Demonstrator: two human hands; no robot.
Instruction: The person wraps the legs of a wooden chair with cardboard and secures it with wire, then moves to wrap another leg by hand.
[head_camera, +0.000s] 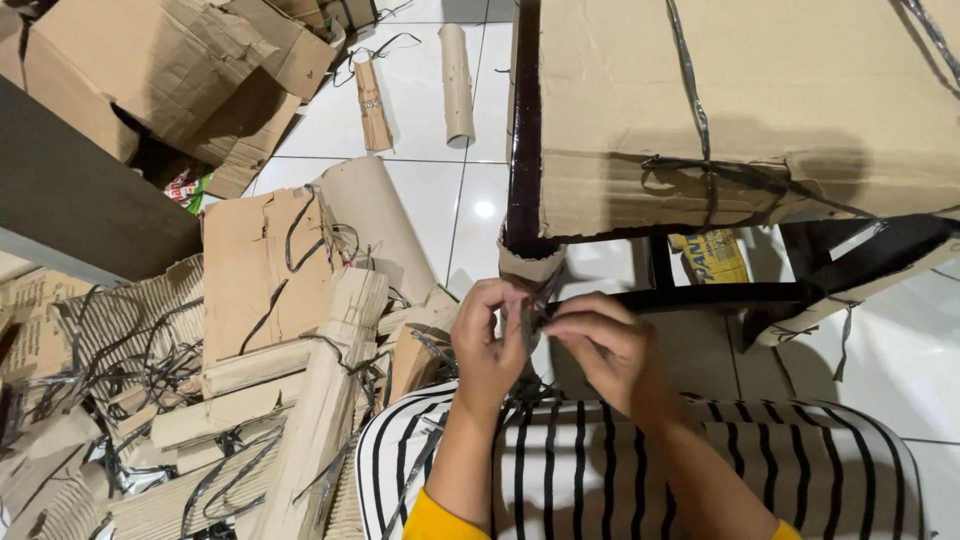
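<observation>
My left hand (488, 340) and my right hand (600, 345) meet just below the corner of a dark wooden chair (522, 150) whose seat is wrapped in brown cardboard (720, 90). Both pinch a thin dark strap (530, 315) between fingertips, close to a cardboard sleeve (530, 265) around the chair leg. More dark strap (700, 130) is tied across the cardboard on the seat. My lap in black-and-white striped cloth (620, 470) lies under the hands.
A heap of torn cardboard pieces and tangled dark straps (250, 400) fills the floor on the left. Cardboard boxes (170, 60) sit at the top left, a cardboard tube (457, 80) lies on white floor tiles (420, 110). A dark slab (70, 190) stands left.
</observation>
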